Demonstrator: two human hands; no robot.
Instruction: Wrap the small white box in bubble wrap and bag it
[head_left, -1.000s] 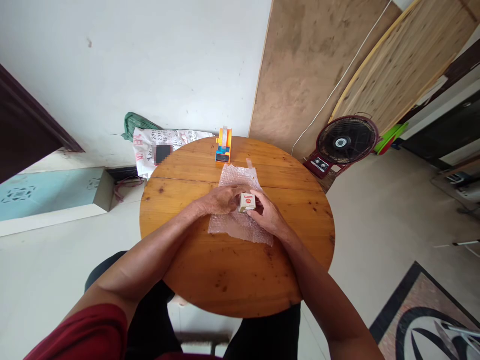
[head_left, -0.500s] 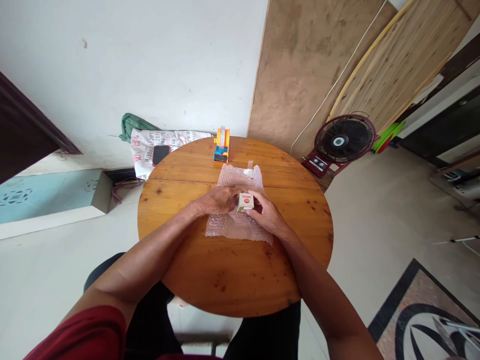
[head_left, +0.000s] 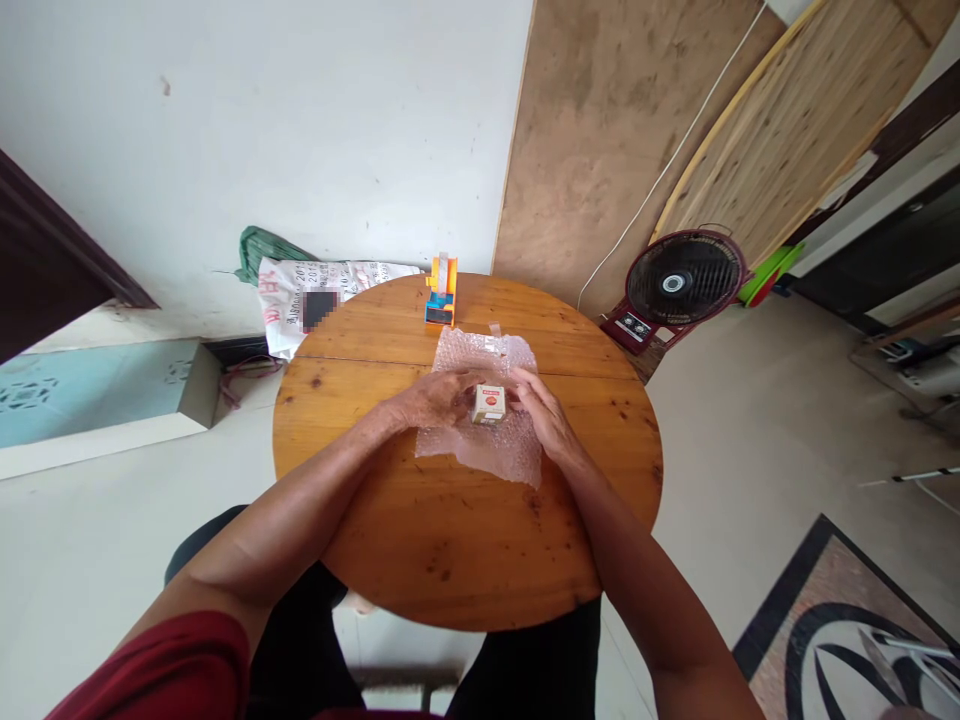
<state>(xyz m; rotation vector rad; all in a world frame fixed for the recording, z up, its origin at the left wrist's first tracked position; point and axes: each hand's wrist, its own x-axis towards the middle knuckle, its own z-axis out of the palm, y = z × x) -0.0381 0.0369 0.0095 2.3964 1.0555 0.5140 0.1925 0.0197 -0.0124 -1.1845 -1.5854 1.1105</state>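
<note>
Right now a small box [head_left: 488,403] with a red mark on its top sits on a bubble wrap [head_left: 486,420] sheet near the middle of a round wooden table [head_left: 465,540]. The left hand [head_left: 431,398] rests on the sheet just left of the box, fingers curled in toward its side and seemingly touching it; how firmly it grips I cannot tell. The right hand [head_left: 546,420] lies to the right of the box, fingers stretched fairly flat and pressing on or lifting the wrap's edge beside it, not closed around the box itself.

As for progress, the work in hand looks to be at an early stage: the sheet is spread out and the box is set on it, but the wrap is flat or only slightly raised at its far edge, and the box's top is fully bare. No side has been folded over it, and nothing seals it.

At the table's far edge stands an orange and blue tape dispenser [head_left: 442,290], well apart from the hands and untouched. A short strip of tape [head_left: 495,330] seems to sit at the far end of the wrap.

Beyond the table a printed sack [head_left: 300,290] lies against the wall, and a fan [head_left: 679,285] stands on the floor to the right
</note>
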